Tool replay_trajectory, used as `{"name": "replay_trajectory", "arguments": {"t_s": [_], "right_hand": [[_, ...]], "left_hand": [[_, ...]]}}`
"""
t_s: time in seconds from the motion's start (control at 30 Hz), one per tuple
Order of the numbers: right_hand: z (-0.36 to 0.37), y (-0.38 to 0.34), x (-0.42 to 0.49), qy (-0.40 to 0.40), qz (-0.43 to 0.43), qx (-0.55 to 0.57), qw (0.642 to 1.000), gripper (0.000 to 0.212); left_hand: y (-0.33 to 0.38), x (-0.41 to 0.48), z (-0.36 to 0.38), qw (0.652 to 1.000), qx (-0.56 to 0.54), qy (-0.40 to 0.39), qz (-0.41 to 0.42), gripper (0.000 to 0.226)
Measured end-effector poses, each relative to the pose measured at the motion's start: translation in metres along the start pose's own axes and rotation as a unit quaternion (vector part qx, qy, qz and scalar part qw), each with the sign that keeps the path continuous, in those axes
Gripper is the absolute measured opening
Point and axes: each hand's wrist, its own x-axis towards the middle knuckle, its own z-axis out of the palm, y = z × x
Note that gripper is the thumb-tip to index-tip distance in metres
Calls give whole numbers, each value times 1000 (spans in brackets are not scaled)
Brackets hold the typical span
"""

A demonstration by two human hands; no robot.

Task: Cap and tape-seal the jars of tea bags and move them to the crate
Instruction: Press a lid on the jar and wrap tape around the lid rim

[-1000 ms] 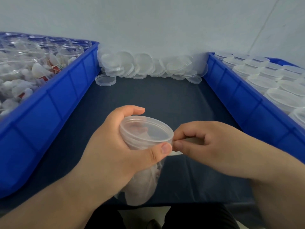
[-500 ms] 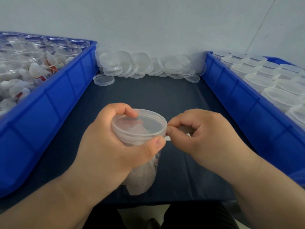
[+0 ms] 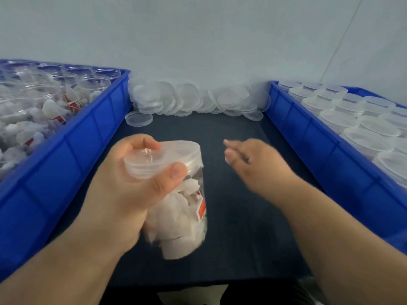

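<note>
While left hand (image 3: pixel 123 190) grips jar (image 3: pixel 180 221) round lid (image 3: pixel 163 155), thumb on near side, jar sits tilted over dark mat (image 3: pixel 231 133), tea bags inside. Right hand (image 3: pixel 253 164) just right of jar, not touching, fingers loose and blurred, nothing held. Left crate (image 3: pixel 66 164): uncapped jars. Right crate (image 3: pixel 330 155): capped jars. Loose lids (image 3: pixel 193 100) heaped at far edge.

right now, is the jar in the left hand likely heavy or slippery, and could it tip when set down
Probably light for its size: the jar holds only tea bags, and the left hand alone carries it. Smooth clear plastic may be slippery. Taller than wide, it could tip if nudged.
</note>
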Motion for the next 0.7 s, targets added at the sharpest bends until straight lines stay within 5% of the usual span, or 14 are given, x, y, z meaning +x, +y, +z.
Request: {"name": "replay_trajectory", "arguments": {"t_s": [0.13,0.27,0.37,0.47,0.53,0.6,0.7], "right_hand": [[26,2,-26,-117,-62,-157,979,76],[26,0,-40,-182,-88,-188,961,75],[5,-16,-41,-94,-56,8,994,69],[-16,-53,-49,-60,-81,323,941,73],[-18,-71,-54,-100,-127,322,933,71],[-15,-77,-54,-121,-147,346,919,47],[-14,-70,-54,-128,-127,419,890,39]], "left_hand": [[-1,-2,3,999,-27,-10,-17,74],[-10,-3,2,998,-28,11,-60,77],[-12,-3,3,998,-15,8,-62,76],[-16,-7,10,997,-16,4,-74,75],[-17,-12,14,997,-2,-29,-70,76],[-15,-16,15,996,-18,-69,-59,77],[-9,-17,13,990,-65,-124,-29,57]]}}
